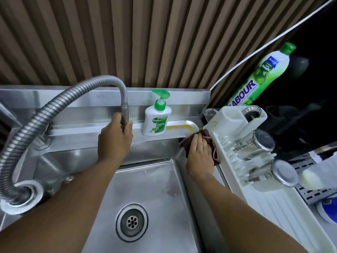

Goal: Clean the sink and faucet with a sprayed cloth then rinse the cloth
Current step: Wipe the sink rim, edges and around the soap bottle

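Observation:
A steel sink point(145, 181) with a round drain point(131, 222) fills the lower middle. A flexible ribbed faucet hose point(54, 105) arches from its base at the left over the basin. My left hand point(114, 137) grips the spout end of the faucet hose, fingers curled round it. My right hand point(199, 154) lies flat on a dark brown cloth point(212, 143), pressing it on the sink's right rim at the back corner, beside the white rack. No water is running.
A white and green soap pump bottle point(156, 119) stands on the back ledge beside a steel soap dish point(182, 127) with yellow residue. A white dish rack point(242, 143) with upturned glasses sits right. A green dish-liquid bottle point(259, 75) leans behind it.

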The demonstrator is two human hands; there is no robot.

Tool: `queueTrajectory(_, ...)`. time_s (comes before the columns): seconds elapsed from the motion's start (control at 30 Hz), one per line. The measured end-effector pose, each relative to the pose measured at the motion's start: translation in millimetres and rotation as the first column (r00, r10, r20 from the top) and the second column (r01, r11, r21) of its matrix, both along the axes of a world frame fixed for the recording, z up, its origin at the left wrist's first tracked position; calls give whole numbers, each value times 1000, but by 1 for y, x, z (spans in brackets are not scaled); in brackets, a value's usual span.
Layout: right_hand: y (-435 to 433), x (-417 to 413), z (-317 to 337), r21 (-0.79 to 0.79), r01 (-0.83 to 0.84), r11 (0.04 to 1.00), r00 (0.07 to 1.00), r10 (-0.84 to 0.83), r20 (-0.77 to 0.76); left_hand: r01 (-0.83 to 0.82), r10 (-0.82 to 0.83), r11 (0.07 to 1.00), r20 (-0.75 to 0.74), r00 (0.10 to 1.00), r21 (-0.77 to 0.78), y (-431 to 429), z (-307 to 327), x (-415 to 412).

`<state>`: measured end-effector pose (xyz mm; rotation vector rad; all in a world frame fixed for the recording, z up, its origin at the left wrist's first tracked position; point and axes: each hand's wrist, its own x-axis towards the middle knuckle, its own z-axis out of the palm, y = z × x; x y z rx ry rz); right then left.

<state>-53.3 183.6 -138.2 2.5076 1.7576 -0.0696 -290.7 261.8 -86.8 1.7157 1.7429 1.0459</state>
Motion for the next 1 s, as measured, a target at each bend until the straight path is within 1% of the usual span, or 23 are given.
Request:
queueTrajectory(0.1, 21, 2, 4, 12, -19, 1000, 999, 20, -26, 3, -2, 1000, -3, 1000, 11, 0, 0, 0)
queueTrajectory(0.2, 2, 1, 9, -31, -31, 999, 997, 29, -78, 9, -9, 1000, -5, 1000, -9, 0, 2, 1)
queueTrajectory(0.23, -11, 1, 8, -9, -36, 999, 995, 36, -90, 11, -11, 1000, -2, 1000, -19, 0, 2, 0)
queueTrajectory(0.3, -41, 6, 2, 61, -52, 997, 997, 55, -58, 14, -14, 999, 3, 1000, -35, 0, 4, 0)
queueTrajectory(0.43, -93, 9, -9, 119, -62, 991, 995, 71, -73, 15, -15, 998, 4, 1000, -53, 0, 3, -1)
queueTrajectory(0.5, -93, 10, -13, 138, -73, 988, 996, 79, -42, 20, -19, 997, 19, 1000, -74, 0, 3, -1)
queueTrajectory(0.57, -70, 13, -16, 155, -62, 986, 998, 63, -2, -7, 9, 996, 23, 1000, -91, -5, 6, -1)
queueTrajectory(0.6, -54, 13, -13, 148, -46, 988, 998, 51, -31, -47, 47, 998, -2, 999, -46, -10, 6, -2)
queueTrajectory(0.67, -23, 11, -6, 144, -48, 988, 994, 62, -95, -102, 119, 980, -91, 989, 172, -23, 6, -2)
queueTrajectory(0.7, -13, 10, -4, 128, -59, 990, 990, 74, -119, -86, 124, 954, -118, 985, 288, -33, 7, 1)
queueTrajectory(0.73, -7, 10, -2, 113, -70, 991, 986, 86, -141, -40, 91, 935, -129, 987, 352, -41, 9, 5)
queueTrajectory(0.77, -4, 10, -2, 111, -81, 990, 984, 98, -151, 17, 33, 928, -129, 991, 372, -47, 10, 11)
queueTrajectory(0.83, -13, 14, -2, 164, -94, 982, 987, 113, -115, 89, -61, 946, -99, 993, 310, -47, 18, 27)
queueTrajectory(0.93, -46, 18, -6, 190, -93, 977, 980, 123, -156, 107, -103, 983, -33, 994, 149, -22, 30, 54)
queueTrajectory(0.97, -59, 19, -9, 230, -106, 967, 976, 146, -163, 121, -120, 988, -14, 993, 99, -10, 33, 61)
queueTrajectory(1.0, -70, 20, -11, 305, -124, 944, 975, 174, -141, 139, -139, 989, -3, 990, 42, 2, 33, 66)
